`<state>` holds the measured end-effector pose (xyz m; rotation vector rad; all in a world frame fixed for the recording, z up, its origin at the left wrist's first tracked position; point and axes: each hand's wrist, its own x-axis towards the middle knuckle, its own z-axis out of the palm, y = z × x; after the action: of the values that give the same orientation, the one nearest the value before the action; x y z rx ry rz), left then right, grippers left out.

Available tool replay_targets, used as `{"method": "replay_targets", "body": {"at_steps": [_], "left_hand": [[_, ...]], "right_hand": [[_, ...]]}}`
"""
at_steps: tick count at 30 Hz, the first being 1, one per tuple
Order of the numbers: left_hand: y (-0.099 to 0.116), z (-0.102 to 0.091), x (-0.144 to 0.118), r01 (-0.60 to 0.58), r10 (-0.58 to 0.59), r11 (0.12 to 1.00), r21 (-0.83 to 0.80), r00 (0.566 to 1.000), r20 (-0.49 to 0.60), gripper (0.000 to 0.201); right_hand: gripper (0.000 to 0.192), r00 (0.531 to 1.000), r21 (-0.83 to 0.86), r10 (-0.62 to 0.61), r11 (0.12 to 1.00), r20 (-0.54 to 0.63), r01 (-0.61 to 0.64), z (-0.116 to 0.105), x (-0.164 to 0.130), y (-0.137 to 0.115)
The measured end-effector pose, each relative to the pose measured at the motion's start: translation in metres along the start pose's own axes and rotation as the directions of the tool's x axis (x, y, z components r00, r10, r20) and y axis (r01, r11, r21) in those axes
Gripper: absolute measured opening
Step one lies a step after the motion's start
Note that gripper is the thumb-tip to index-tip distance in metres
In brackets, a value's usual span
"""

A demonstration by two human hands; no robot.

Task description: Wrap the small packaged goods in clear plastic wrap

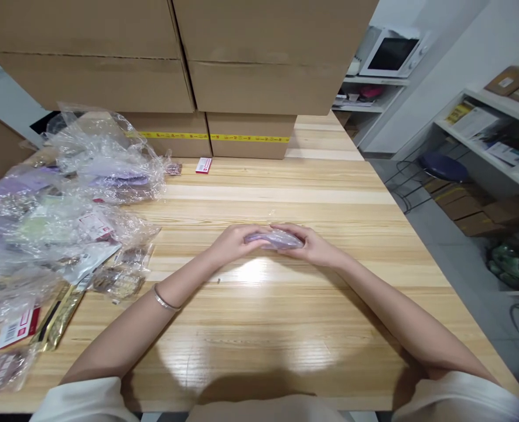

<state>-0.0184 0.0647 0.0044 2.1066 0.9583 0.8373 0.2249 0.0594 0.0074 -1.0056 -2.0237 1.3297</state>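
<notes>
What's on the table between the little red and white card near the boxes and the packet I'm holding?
Nothing: in the head view, only bare wooden table runs from the red and white card to the purple packet.

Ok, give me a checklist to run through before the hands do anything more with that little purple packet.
1. Both hands on the packet: ok. The left hand and right hand hold the purple packet at its two ends.
2. Packet over the table: ok. It sits just above the wooden table, near its middle.
3. Clear space under the hands: ok. Bare wood lies around them.
4. Pile kept apart: ok. The heap of plastic bags lies well off to the left, not touching the hands.
5. Packet sealed or open: cannot tell; too small and glossy.
6. Packet contents: cannot tell.
</notes>
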Motion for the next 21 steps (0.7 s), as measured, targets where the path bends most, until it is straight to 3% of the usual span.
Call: {"method": "replay_targets", "body": {"at_steps": [3,5,7,9,11,12,13,15,16,19,21], "left_hand": [[-0.004,0.005,0.003,0.189,-0.232,0.961,-0.202,0.949,-0.215,0.034],[-0.010,0.006,0.005,0.187,-0.292,0.930,-0.316,0.899,-0.325,0.036],[-0.017,0.003,0.006,0.161,-0.324,0.910,-0.381,0.849,-0.417,0.033],[-0.022,-0.001,0.007,0.162,-0.364,0.899,-0.408,0.794,-0.486,0.031],[-0.026,-0.005,0.007,0.181,-0.402,0.888,-0.424,0.754,-0.520,0.030],[-0.027,-0.006,0.007,0.185,-0.410,0.884,-0.428,0.746,-0.525,0.029],[-0.029,-0.006,0.008,0.186,-0.409,0.886,-0.425,0.745,-0.526,0.028],[-0.031,-0.006,0.008,0.196,-0.393,0.899,-0.391,0.754,-0.526,0.026],[-0.032,-0.006,0.007,0.209,-0.383,0.910,-0.360,0.758,-0.529,0.024],[-0.034,-0.019,0.006,0.271,-0.317,0.948,-0.167,0.746,-0.585,0.020],[-0.034,-0.039,0.003,0.348,-0.227,0.936,0.057,0.718,-0.658,0.021]], "right_hand": [[0.044,0.996,0.020,0.082,0.996,-0.028,-0.082,0.000,-0.002,-0.003],[0.042,0.982,0.145,0.188,0.973,-0.028,-0.182,-0.012,0.002,0.006],[0.038,0.945,0.299,0.303,0.919,-0.123,-0.255,-0.036,0.014,0.021],[0.026,0.850,0.431,0.372,0.881,-0.373,-0.196,-0.071,0.035,0.038],[0.013,0.685,0.478,0.378,0.877,-0.623,-0.049,-0.108,0.063,0.053],[0.014,0.597,0.465,0.387,0.885,-0.702,-0.028,-0.125,0.079,0.058],[0.019,0.558,0.447,0.386,0.894,-0.735,-0.029,-0.139,0.096,0.062],[0.026,0.522,0.388,0.368,0.918,-0.769,-0.075,-0.158,0.127,0.069],[0.026,0.506,0.306,0.348,0.937,-0.789,-0.168,-0.163,0.141,0.071],[0.031,0.455,0.056,0.272,0.899,-0.848,-0.433,-0.160,0.170,0.080],[0.045,0.427,-0.023,0.228,0.862,-0.875,-0.506,-0.150,0.178,0.087]]}}
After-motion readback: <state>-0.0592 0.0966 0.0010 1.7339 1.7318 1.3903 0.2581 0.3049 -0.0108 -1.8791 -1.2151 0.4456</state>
